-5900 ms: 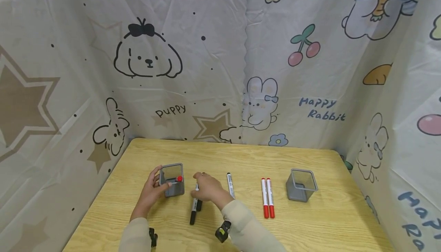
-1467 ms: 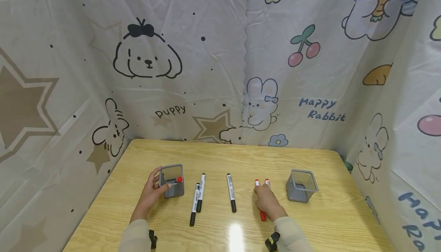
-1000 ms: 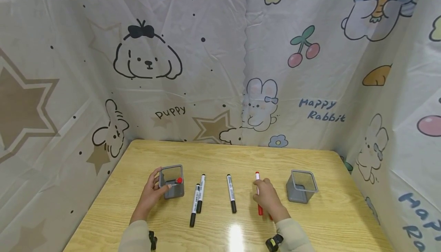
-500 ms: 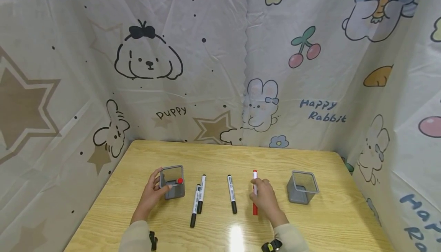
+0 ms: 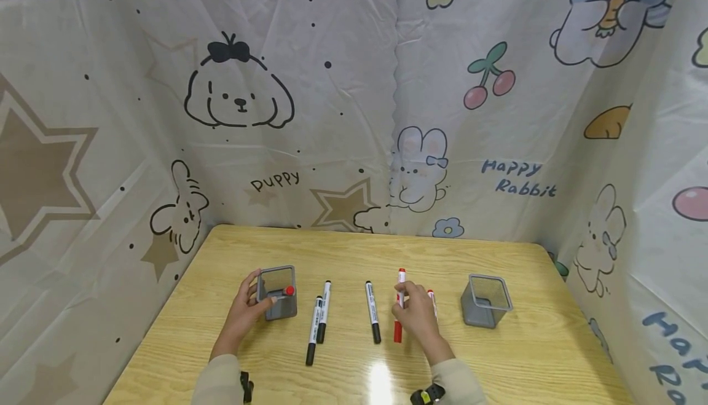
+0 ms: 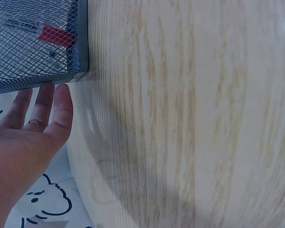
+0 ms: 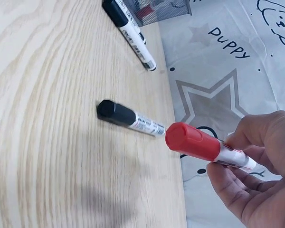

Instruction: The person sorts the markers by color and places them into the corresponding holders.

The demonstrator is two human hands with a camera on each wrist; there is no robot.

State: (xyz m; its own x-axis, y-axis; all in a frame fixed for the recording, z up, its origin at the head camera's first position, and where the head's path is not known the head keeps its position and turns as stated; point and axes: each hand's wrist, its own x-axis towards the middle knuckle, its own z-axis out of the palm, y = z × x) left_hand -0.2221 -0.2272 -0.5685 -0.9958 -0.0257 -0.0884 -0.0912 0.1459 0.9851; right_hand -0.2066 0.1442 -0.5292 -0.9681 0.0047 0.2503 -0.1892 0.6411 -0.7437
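Yellow wood-grain table (image 5: 354,251): spread beneath left grey square mesh cup (image 5: 286,310).
Left hand (image 5: 241,318): gripping left cup.
Right hand (image 5: 418,314): well right of left cup, pinching raised red-capped white marker (image 7: 211,150).
Right grey square mesh cup (image 5: 475,313): farther right of left cup.
Three black-capped white markers (image 5: 373,313): lying right of left cup.
Another red-capped marker (image 5: 289,291): inside left cup.

In the head view, the right fingers (image 5: 408,288) cover part of the red marker (image 5: 400,298); only the far end of a second red marker (image 5: 432,299) shows beyond them. The counter's (image 5: 354,251) near edge is cut off. In the left wrist view, the basket (image 6: 38,66) leaves the frame. Some lettering is unreadably small.
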